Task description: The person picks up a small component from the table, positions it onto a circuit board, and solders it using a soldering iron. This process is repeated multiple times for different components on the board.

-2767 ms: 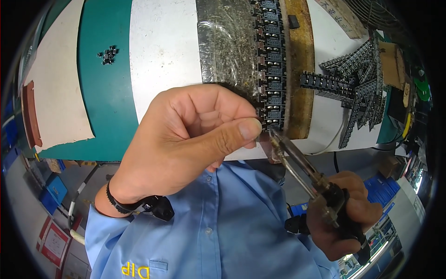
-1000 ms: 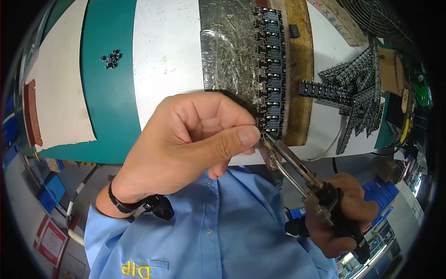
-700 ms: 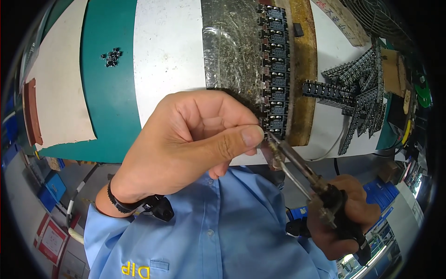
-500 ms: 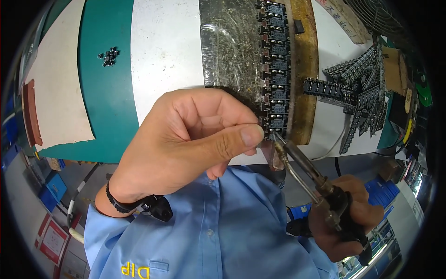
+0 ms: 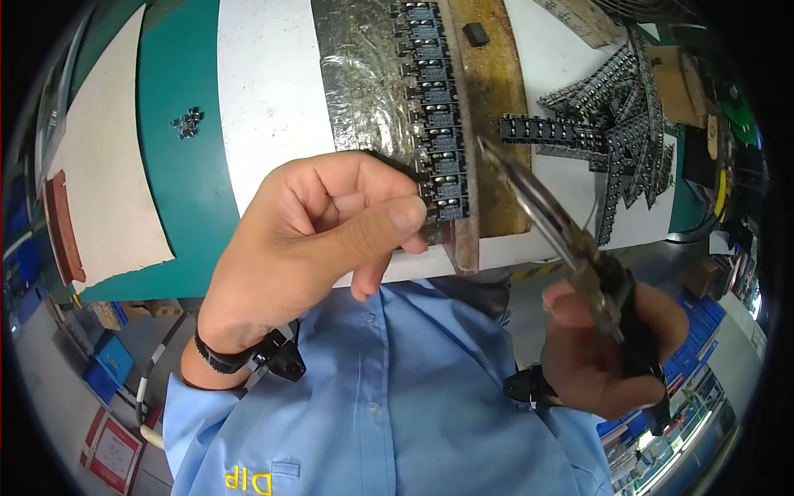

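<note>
- Far L of L hand: red-brown strip, then beige board, torn lower edge, on green mat.
- Up & L of L hand: small pile of shiny blk parts on green mat, well apart from hand.
- Beyond L hand: white part of table, dk specks on it.
- L hand: thumb & index closed tog. at L edge of circuit board strip, by its near end; can't tell if anything's pinched btwn them. Blk band on wrist.
- Just beyond L hand: dk board under shiny, creased plastic, bits scattered on it.
- Btwn hands, running away from L fingertips: circuit board strip, a row of blk units w/ silver spots, along a narrow raised bar.
- R of strip: brown board; small blk block on it, well beyond both hands.
- R hand: wrapped round handle of soldering iron; tip points up & L, seen over brown board, apart from strip & L hand.
- Beyond R hand: heap of more strips, crossed over each other; cardboard piece just R of it.
</note>
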{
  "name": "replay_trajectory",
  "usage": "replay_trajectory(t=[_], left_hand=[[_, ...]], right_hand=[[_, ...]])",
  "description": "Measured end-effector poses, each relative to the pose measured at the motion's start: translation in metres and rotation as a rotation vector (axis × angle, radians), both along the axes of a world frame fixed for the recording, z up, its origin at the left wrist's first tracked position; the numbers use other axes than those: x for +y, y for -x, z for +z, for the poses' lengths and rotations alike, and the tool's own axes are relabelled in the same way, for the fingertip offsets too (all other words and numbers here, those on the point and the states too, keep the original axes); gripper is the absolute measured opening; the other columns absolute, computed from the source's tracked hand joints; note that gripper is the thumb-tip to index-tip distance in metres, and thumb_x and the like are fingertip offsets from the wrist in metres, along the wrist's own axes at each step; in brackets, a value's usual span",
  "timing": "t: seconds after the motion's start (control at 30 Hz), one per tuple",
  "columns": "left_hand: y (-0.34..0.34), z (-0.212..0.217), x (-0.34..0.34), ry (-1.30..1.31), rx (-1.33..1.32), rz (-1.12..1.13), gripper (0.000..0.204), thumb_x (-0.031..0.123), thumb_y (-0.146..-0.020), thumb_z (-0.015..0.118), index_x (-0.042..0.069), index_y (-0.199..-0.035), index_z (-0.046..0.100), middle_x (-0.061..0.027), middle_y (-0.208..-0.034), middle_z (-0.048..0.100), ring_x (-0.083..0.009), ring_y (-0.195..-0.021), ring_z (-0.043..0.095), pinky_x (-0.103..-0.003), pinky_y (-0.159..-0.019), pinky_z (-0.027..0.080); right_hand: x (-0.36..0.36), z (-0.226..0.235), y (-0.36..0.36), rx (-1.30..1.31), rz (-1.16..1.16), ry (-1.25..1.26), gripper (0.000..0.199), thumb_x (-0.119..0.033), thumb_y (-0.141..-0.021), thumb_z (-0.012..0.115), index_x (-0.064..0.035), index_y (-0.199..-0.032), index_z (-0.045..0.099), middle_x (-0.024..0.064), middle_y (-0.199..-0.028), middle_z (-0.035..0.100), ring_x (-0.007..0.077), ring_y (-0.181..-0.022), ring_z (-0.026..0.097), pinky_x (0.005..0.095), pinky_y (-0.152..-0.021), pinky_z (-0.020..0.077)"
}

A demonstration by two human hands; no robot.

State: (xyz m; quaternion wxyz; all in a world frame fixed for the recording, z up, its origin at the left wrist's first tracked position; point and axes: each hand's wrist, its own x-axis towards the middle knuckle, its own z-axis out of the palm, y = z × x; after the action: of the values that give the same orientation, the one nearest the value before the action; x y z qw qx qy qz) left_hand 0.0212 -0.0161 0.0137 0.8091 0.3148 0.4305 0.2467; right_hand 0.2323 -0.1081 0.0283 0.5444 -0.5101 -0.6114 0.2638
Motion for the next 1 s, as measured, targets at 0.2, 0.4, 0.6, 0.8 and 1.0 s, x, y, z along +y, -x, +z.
replay_trajectory(t=[0.2, 0.4, 0.6, 0.8, 1.0], left_hand=[[0.001, 0.006, -0.016, -0.093, -0.030, 0.052, 0.022, 0.021, -0.087, 0.054, -0.001, -0.086, 0.055, -0.0103, -0.072, 0.061, -0.0069, -0.041, 0.046, -0.017, -0.040, 0.036], [0.010, 0.027, -0.003, -0.228, 0.059, 0.102, 0.022, 0.016, -0.089, 0.051, -0.004, -0.099, 0.054, -0.0097, -0.077, 0.061, -0.0079, -0.051, 0.051, -0.019, -0.049, 0.043], [-0.017, 0.065, 0.028, -0.424, 0.143, 0.174, 0.033, 0.019, -0.086, 0.056, -0.005, -0.107, 0.048, -0.0091, -0.076, 0.060, -0.0080, -0.052, 0.052, -0.019, -0.051, 0.045], [-0.038, 0.094, 0.027, -0.595, 0.219, 0.115, 0.037, 0.017, -0.078, 0.065, -0.005, -0.101, 0.048, -0.0049, -0.070, 0.056, -0.0066, -0.052, 0.052, -0.019, -0.048, 0.044], [-0.034, 0.141, 0.010, -0.727, 0.333, 0.129, 0.028, 0.012, -0.076, 0.065, -0.004, -0.093, 0.050, -0.0022, -0.067, 0.054, -0.0063, -0.049, 0.051, -0.017, -0.044, 0.043]], right_hand=[[-0.007, 0.008, -0.001, -0.239, -0.118, -0.060, 0.063, -0.050, -0.090, 0.024, 0.0080, -0.109, 0.036, 0.0167, -0.067, 0.061, 0.0214, -0.067, 0.059, 0.0292, -0.067, 0.0453], [-0.011, 0.017, 0.001, -0.481, -0.243, -0.139, 0.067, -0.050, -0.092, 0.018, 0.0121, -0.112, 0.033, 0.0154, -0.067, 0.063, 0.0195, -0.071, 0.059, 0.0285, -0.075, 0.0439], [-0.033, 0.062, 0.004, 0.017, -0.086, 0.099, 0.059, -0.040, -0.085, 0.047, 0.0058, -0.119, 0.034, 0.0236, -0.090, 0.060, 0.0233, -0.082, 0.061, 0.0294, -0.075, 0.0470], [-0.034, 0.110, 0.007, -0.103, -0.020, 0.057, 0.048, -0.044, -0.090, 0.040, -0.0037, -0.114, 0.032, 0.0194, -0.085, 0.064, 0.0190, -0.085, 0.059, 0.0272, -0.082, 0.0395], [-0.048, 0.130, 0.007, -0.058, 0.039, -0.025, 0.037, -0.029, -0.090, 0.045, -0.0022, -0.111, 0.032, 0.0216, -0.094, 0.061, 0.0213, -0.091, 0.059, 0.0296, -0.084, 0.0414]])
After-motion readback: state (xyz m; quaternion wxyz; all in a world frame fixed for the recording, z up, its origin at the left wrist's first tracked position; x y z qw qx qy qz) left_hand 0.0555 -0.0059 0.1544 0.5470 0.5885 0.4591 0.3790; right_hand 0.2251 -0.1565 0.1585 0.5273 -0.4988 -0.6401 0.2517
